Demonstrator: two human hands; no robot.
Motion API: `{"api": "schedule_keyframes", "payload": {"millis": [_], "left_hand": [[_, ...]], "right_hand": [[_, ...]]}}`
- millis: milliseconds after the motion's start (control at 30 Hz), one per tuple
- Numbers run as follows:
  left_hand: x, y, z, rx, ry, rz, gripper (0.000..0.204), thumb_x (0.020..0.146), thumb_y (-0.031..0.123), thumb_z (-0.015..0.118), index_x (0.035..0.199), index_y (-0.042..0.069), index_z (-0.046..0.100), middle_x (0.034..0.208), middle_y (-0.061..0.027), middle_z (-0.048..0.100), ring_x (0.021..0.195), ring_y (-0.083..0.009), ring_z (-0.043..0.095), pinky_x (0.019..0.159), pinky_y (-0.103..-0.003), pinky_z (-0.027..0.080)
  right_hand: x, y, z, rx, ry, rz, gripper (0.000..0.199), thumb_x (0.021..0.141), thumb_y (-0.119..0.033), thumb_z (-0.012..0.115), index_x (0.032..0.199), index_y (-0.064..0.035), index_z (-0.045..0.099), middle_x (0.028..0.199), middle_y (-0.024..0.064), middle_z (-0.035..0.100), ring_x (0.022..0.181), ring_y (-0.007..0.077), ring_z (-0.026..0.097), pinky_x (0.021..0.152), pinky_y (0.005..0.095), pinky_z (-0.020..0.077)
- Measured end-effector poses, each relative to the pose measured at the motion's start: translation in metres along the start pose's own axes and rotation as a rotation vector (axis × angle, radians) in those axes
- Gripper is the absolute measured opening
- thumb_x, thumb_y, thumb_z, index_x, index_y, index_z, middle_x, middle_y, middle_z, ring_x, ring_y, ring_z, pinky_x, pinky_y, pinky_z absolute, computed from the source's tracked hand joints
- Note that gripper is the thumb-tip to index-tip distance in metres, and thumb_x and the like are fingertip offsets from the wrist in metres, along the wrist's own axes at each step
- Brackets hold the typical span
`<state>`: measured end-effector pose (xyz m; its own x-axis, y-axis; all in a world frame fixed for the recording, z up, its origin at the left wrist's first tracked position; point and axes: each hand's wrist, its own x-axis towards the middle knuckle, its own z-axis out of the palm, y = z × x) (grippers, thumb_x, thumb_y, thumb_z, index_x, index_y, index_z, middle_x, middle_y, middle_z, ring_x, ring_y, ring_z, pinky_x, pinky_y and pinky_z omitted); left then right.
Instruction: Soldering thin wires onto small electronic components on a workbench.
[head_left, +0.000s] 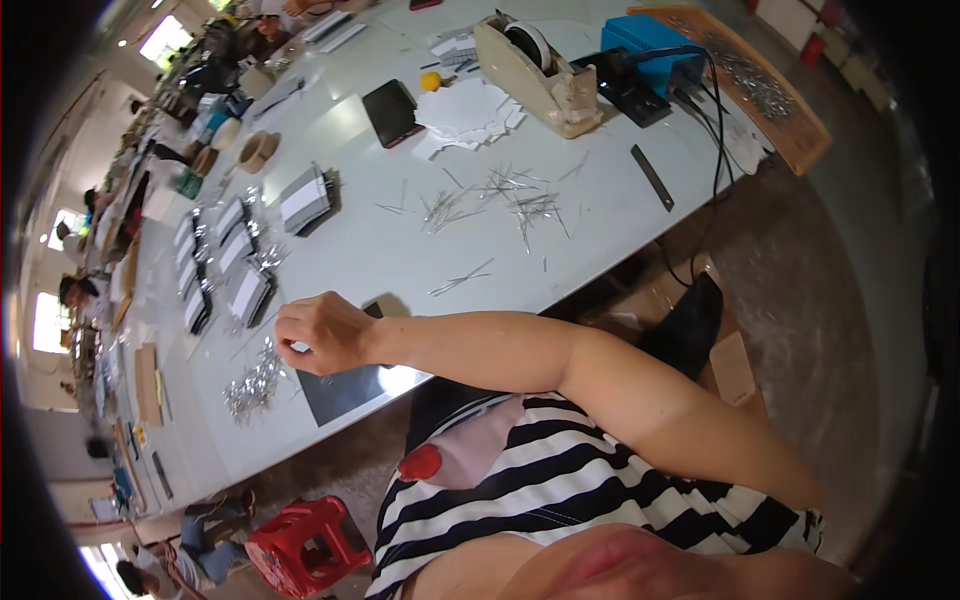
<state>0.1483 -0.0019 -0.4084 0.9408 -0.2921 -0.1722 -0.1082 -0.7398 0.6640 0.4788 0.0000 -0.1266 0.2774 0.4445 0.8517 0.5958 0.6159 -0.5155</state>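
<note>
My right hand (322,333) reaches across my striped shirt to the left part of the white table (380,250). Its fingers are curled shut and pinch a small pale piece (300,347) at the fingertips. Under the hand lies a dark flat sheet (345,392) near the table's edge. A heap of small shiny metal pieces (254,385) lies just left of the hand. Stacks of small dark and white cards (250,295) stand beyond it, with another stack (305,200) farther off. My left hand is out of view.
Thin metal pins (500,200) are scattered mid-table. Farther back stand a beige tape dispenser (535,65), a blue box (650,48) with a black cable, a black pad (392,112) and white paper pieces (470,110). A red stool (300,545) stands on the floor.
</note>
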Motion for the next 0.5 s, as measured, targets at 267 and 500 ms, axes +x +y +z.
{"api": "schedule_keyframes", "payload": {"millis": [267, 500], "left_hand": [[-0.006, -0.053, 0.016, -0.095, -0.081, 0.094, 0.027, 0.092, 0.017, 0.063, 0.114, 0.003, 0.071, 0.104, -0.014, 0.073, 0.091, -0.0292, 0.07, 0.081, -0.042, 0.054], [-0.054, -0.096, -0.002, -0.103, -0.085, 0.023, 0.027, 0.091, 0.017, 0.063, 0.113, 0.003, 0.071, 0.104, -0.0143, 0.073, 0.091, -0.029, 0.07, 0.081, -0.042, 0.054]], "right_hand": [[0.004, -0.002, 0.003, -0.055, -0.039, -0.028, 0.017, 0.075, -0.003, 0.071, 0.074, -0.007, 0.055, 0.073, 0.0045, 0.058, 0.063, 0.0242, 0.06, 0.052, 0.0348, 0.0477], [0.007, -0.01, -0.007, -0.079, -0.142, -0.008, 0.017, 0.072, 0.001, 0.072, 0.076, -0.0063, 0.057, 0.075, 0.0039, 0.059, 0.061, 0.0219, 0.06, 0.049, 0.0316, 0.047]]}}
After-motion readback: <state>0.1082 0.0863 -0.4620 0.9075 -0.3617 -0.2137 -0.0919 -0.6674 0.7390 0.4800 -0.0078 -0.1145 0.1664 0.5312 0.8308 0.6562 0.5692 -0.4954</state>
